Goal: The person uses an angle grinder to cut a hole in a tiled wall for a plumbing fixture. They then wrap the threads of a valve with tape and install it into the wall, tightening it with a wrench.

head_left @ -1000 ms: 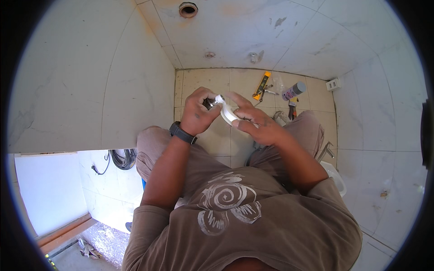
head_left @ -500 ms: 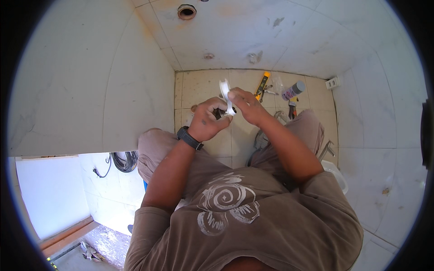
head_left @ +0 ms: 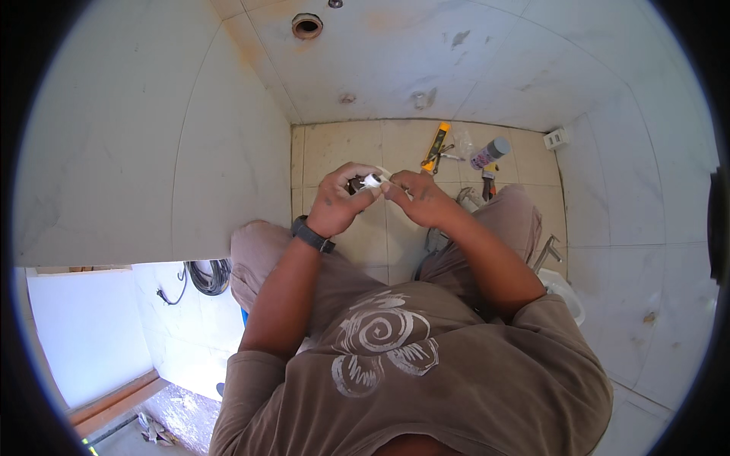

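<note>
My left hand (head_left: pixel 334 201) is closed on a small pipe fitting (head_left: pixel 370 182), its end wrapped in white thread tape. The fitting's dark body is mostly hidden behind my fingers. Close against it, my right hand (head_left: pixel 420 199) pinches a white tape spool (head_left: pixel 385 172), of which only the rim shows above the fingers. Thumbs of both hands nearly meet at the wrapped end, above the tiled floor between my knees.
A yellow-and-black tool (head_left: pixel 436 146), small metal tools (head_left: pixel 442 157) and a grey spray can (head_left: pixel 490 153) are on the floor ahead. A white socket block (head_left: pixel 557 139) sits by the right wall. Coiled black cable (head_left: pixel 209 277) is at left; a whitish container (head_left: pixel 564 292) is at right.
The spool has swung down from upright above the fitting to behind my fingers. My right hand has lowered and turned, and the wrapped end now faces more upward.
</note>
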### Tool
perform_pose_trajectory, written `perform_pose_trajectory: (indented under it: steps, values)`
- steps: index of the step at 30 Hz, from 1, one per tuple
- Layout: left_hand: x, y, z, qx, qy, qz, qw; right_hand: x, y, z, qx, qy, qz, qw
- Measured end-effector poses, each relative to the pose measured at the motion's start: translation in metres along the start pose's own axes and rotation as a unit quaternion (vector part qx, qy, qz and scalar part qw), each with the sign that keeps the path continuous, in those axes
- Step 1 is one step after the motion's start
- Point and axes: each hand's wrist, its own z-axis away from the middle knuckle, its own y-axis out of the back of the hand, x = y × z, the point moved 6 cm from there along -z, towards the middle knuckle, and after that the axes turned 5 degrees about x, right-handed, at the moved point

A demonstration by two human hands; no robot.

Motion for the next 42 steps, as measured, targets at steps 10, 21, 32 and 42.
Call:
perform_pose_trajectory:
  steps: [10, 21, 32, 42]
  values:
    - [-0.009, 0.004, -0.004, 0.028, -0.044, -0.178, 0.983, -0.016, -0.008, 0.005, 0.067, 0.160, 0.105, 0.979]
    - [-0.025, 0.011, -0.009, 0.067, -0.064, -0.208, 0.974, -0.011, -0.033, -0.009, 0.166, 0.064, -0.116, 0.977]
    - [-0.042, 0.039, -0.022, 0.144, -0.069, -0.289, 0.944, -0.024, -0.048, -0.006, 0.142, 0.102, -0.215, 0.961]
    - [-0.032, 0.049, -0.012, 0.200, 0.095, -0.050, 0.974, 0.043, 0.028, 0.012, 0.079, 0.005, 0.018, 0.997]
